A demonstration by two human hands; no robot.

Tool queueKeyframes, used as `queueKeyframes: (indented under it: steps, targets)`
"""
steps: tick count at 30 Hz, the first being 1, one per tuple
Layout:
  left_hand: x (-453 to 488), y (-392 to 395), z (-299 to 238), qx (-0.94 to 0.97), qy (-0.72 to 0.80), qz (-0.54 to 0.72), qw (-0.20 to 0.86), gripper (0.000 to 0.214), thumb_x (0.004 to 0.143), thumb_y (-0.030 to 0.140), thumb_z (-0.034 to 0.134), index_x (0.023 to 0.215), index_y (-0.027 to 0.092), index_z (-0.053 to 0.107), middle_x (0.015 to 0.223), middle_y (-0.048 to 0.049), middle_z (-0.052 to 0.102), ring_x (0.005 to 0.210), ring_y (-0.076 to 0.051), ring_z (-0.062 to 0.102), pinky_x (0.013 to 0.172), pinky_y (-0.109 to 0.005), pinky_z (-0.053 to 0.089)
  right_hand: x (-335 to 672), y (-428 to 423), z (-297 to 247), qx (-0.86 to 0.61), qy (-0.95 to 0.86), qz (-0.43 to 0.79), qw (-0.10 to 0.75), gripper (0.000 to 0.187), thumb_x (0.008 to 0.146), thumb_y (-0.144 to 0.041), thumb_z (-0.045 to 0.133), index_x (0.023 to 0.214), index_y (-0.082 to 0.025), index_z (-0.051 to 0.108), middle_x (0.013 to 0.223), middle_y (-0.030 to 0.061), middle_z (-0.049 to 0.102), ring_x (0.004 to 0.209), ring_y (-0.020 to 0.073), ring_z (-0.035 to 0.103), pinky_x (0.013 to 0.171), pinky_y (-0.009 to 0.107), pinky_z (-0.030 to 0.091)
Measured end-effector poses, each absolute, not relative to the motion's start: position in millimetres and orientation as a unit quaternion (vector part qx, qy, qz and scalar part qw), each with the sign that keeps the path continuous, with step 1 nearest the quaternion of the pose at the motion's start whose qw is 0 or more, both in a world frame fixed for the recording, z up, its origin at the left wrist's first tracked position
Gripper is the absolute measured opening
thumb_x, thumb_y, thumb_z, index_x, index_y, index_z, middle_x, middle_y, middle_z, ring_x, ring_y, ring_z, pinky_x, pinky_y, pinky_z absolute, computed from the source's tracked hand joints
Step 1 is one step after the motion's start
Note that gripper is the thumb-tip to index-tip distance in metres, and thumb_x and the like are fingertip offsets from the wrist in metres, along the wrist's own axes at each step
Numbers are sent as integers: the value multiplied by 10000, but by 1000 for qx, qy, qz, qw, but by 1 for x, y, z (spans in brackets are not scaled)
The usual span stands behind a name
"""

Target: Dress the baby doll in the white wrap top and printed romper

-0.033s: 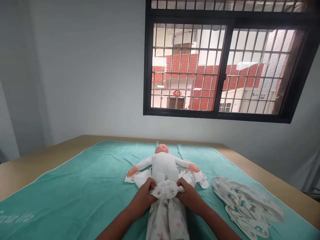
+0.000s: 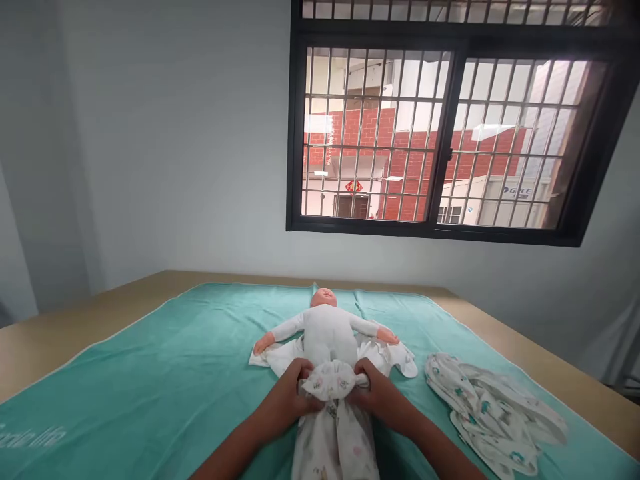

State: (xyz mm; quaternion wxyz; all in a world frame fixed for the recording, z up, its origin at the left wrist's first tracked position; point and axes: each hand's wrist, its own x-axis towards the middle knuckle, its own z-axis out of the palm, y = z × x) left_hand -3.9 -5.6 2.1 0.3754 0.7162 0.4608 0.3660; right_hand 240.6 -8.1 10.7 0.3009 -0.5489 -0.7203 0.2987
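A baby doll (image 2: 330, 330) in a white long-sleeved top lies on its back, head away from me and arms spread. My left hand (image 2: 290, 393) is closed on the left side of the gathered waistband of white printed baby pants (image 2: 331, 381). Gripping the other side of that waistband is my right hand (image 2: 375, 393). The pants' legs hang toward me, past the bottom of the view. Their waistband is at the doll's lower end, where the doll's legs are hidden. White cloth (image 2: 283, 355) lies spread beneath the doll.
A crumpled white garment with green print (image 2: 490, 407) lies to the right. A teal blanket (image 2: 165, 373) covers most of the wooden-coloured table (image 2: 45, 340). Behind stand a grey wall (image 2: 180, 133) and a barred window with a black frame (image 2: 360, 228).
My fingers have shifted slightly on the waistband, the thumbs reaching a little further inward below it. The doll and the other garment have stayed in place.
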Motion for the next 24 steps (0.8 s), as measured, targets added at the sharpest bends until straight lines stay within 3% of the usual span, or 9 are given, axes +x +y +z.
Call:
queueKeyframes:
  steps: [4,6,11,14,17,18,20,22,24]
  targets:
    - [-12,-24,5,748,408,313,420,979,469,258,872,1314,263,378,1306,-63,473,1211,-267,434,1029,-352,359,245,-34,25,-537,-724,354,250,916,443,-301,856,1239,-234,408,1273,74,519,1143,267,499,910,310,422]
    - [-9,-26,2,744,431,320,398,980,444,248,882,1300,259,406,1283,-65,497,1192,-272,446,1015,-345,366,238,-36,26,-569,-721,305,252,823,443,-302,846,1166,-222,462,1193,71,561,1078,266,528,853,306,430]
    - [2,-19,-2,734,511,321,312,565,535,214,795,1038,222,537,868,25,567,791,-174,510,687,-259,376,214,-27,16,-581,-770,133,226,166,654,-286,655,713,-215,517,814,26,660,752,212,568,631,288,324]
    - [4,-18,2,750,507,331,267,280,627,218,709,833,213,519,679,66,476,653,-133,435,589,-247,281,207,-30,12,-573,-773,102,253,128,761,-248,499,640,-209,484,727,24,657,666,188,555,592,293,273]
    - [3,-24,4,730,507,356,290,208,675,221,638,838,218,511,674,61,462,665,-139,447,605,-245,310,211,-40,13,-587,-745,142,284,82,752,-260,521,687,-213,505,763,26,653,712,203,562,621,290,321]
    - [1,-26,3,719,502,362,315,259,669,224,640,900,222,524,725,49,491,713,-152,478,642,-248,351,214,-43,13,-588,-736,174,287,80,720,-279,577,738,-217,529,815,28,656,761,215,570,647,289,354]
    - [-2,-32,-3,713,473,362,370,524,603,230,711,1091,235,520,939,-2,554,903,-206,529,794,-290,427,223,-48,11,-571,-736,229,284,349,591,-285,716,902,-231,568,966,41,644,891,246,570,730,301,418]
    - [-5,-37,-12,721,437,365,395,850,496,238,806,1272,257,459,1202,-69,506,1140,-290,474,993,-374,394,231,-51,4,-534,-764,231,279,580,491,-216,764,1035,-235,565,1087,65,609,1000,275,545,837,335,439]
    - [-8,-39,-21,730,419,366,398,1058,422,270,859,1374,266,397,1340,-106,414,1267,-348,381,1097,-432,313,237,-52,-8,-504,-793,188,285,571,524,-148,706,1075,-211,569,1124,90,592,1043,284,531,908,360,424]
